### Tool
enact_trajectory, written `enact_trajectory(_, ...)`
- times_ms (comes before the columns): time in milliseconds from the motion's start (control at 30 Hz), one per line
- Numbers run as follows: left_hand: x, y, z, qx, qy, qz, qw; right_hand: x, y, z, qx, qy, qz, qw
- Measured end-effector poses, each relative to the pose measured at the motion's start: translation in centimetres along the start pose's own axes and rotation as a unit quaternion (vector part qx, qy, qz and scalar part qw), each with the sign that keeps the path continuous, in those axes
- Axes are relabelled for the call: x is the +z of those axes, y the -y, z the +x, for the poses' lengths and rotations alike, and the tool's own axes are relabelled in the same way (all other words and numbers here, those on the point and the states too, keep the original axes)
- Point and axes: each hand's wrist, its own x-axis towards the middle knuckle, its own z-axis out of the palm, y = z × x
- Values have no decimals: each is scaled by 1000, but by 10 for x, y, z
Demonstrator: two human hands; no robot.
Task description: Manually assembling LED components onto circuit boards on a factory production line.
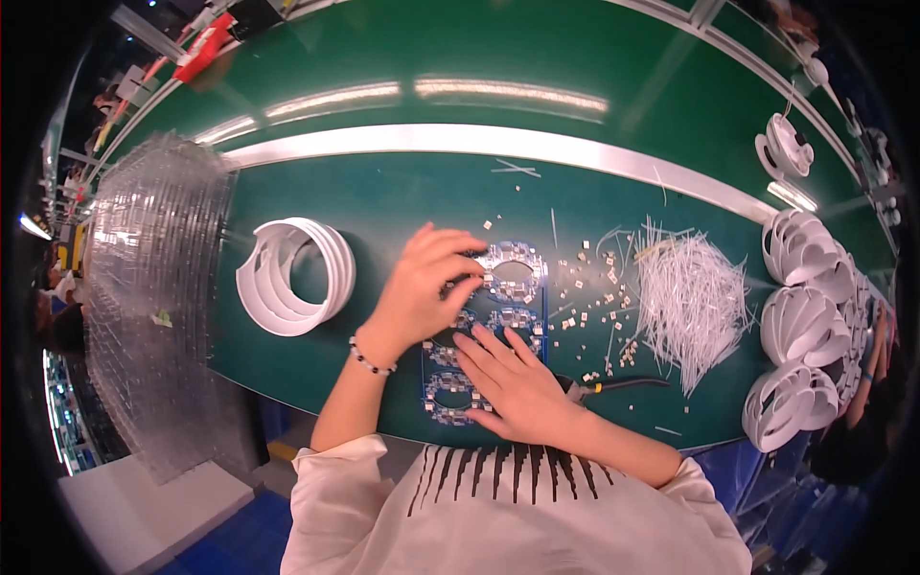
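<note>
left hand: hold unclear; right hand spread flat on circuit boards, pliers and scattered bits nearby.

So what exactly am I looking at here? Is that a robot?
No robot: these are someone's bare left hand and right hand, seen from above by a wide-angle camera worn on the head, so straight edges look bent. On the green table lie blue circuit boards, a pile of white strips, and a stack of white rings. The right hand lies over the boards, fingers spread. The left curls at their upper left part; whether it grips anything is unclear.
</note>
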Motion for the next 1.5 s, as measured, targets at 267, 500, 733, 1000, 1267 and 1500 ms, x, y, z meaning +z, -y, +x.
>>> enact_trajectory(267,17,-2,-15,-14,30,27,999,8,4,-8,10,-8,21,1000)
enact_trajectory(500,26,-4,-14,-2,39,51,998,9,5,-9,14,-12,30,999)
enact_trajectory(733,24,-22,-7,-41,-29,-57,997,8,3,-8,12,-14,24,1000)
enact_trajectory(1000,37,-30,-1,-2,1,22,1000,9,2,-10,9,-3,25,1000)
enact_trajectory(1267,39,-18,-8,-7,19,62,998,10,3,-10,7,-8,15,1000)
enact_trajectory(1500,41,-19,-6,-40,24,37,998,10,2,-10,7,-8,15,1000)
